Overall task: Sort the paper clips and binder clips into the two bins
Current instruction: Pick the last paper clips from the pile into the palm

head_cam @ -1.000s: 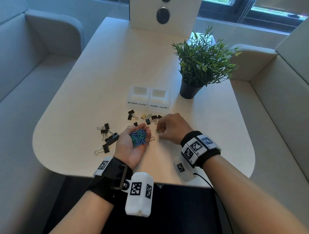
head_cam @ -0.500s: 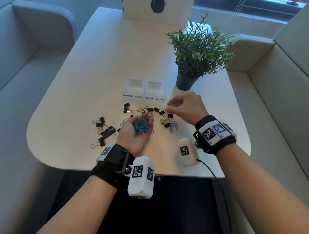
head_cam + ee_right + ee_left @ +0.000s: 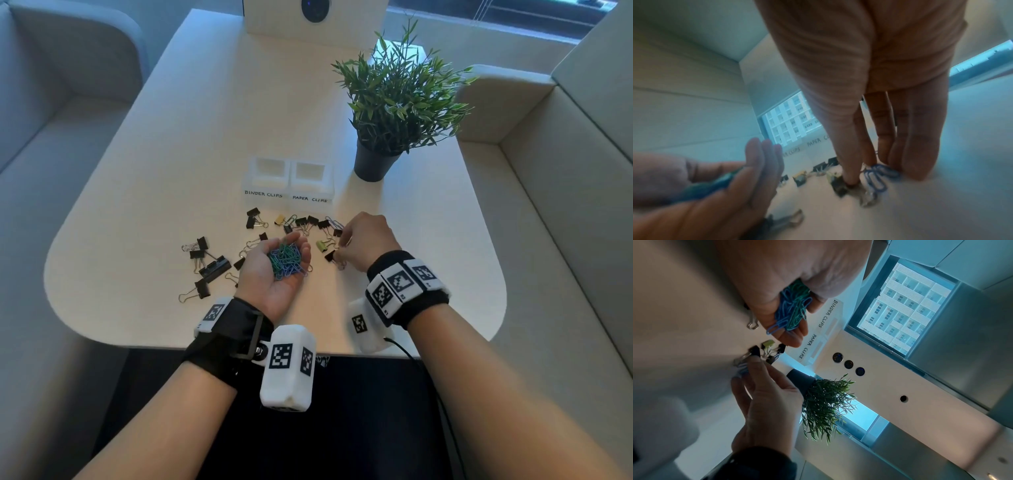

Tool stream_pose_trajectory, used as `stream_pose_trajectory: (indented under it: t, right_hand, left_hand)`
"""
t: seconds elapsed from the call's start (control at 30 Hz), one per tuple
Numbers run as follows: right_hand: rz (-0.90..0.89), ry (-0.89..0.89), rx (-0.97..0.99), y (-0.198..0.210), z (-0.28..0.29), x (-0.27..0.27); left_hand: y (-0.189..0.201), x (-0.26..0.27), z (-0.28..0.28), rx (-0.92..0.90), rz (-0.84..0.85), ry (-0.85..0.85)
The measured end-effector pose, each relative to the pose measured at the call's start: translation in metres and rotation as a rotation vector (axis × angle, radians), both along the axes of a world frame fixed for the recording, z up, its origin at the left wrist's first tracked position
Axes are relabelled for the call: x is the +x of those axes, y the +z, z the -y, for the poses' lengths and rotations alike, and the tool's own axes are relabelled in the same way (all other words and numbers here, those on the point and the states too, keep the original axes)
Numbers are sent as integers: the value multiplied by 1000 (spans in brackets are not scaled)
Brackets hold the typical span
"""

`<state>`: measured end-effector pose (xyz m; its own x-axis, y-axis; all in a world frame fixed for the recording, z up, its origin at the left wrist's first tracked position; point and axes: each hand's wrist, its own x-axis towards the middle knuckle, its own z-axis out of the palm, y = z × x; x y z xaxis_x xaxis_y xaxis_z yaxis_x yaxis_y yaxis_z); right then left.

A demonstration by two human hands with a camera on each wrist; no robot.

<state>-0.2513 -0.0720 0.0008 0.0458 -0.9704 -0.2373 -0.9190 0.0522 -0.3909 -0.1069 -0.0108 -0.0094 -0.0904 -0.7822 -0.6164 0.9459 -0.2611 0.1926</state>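
Note:
My left hand (image 3: 274,253) lies palm up just above the table, cupping a heap of blue and green paper clips (image 3: 286,262). The same heap (image 3: 793,308) shows in the left wrist view. To its right, my right hand (image 3: 342,246) reaches down with thumb and fingertips touching the table around a few blue paper clips (image 3: 876,178), beside a black binder clip (image 3: 839,186). Black binder clips (image 3: 212,267), a green one (image 3: 322,245) and a yellow one (image 3: 280,219) lie scattered. Behind them stand two white bins, labelled BINDER CLIPS (image 3: 267,161) and PAPER CLIPS (image 3: 310,164).
A potted plant (image 3: 373,164) stands right of the bins. The white table (image 3: 154,171) has a rounded near edge close to my wrists. Grey sofas flank it on both sides, and a white panel with round buttons rises at the far end.
My right hand, raised near the bins half a second ago, has come back down onto the clips right of my left palm. My left hand has stayed put with its heap.

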Motion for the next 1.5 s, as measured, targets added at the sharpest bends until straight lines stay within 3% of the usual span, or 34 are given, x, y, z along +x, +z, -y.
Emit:
stream_pose_trajectory:
  t: [0.13,0.47,0.73,0.83,1.0,1.1,1.2,1.33,1.5]
  right_hand:
    - [83,-31,-15,1,3,-7]
    - [-137,37,-92,-1,-11,2]
    - [-148,66,-13,-2,-12,4]
    - [-46,39,-39,3,-8,-1]
    - [275,-51,-116,38,-2,-1]
    - [459,45,-71,54,-8,14]
    - [381,217,-74,56,-11,21]
    - [257,1,-213,38,19,-1]
    - [36,17,-75,10,37,3]
  left_hand:
    - [0,0,0,-14,0,-3]
    - [-2,1,1,-15,17,-18]
    - [-2,-1,2,-9,41,-22]
    - [-2,-2,3,-27,48,-33]
    - [-3,-4,5,-40,87,-47]
    - [1,-8,8,-61,82,-60]
    - [4,-9,9,-70,40,-54]
    - [0,-4,8,-42,-12,-35]
    - [-4,4,7,-38,-3,-32]
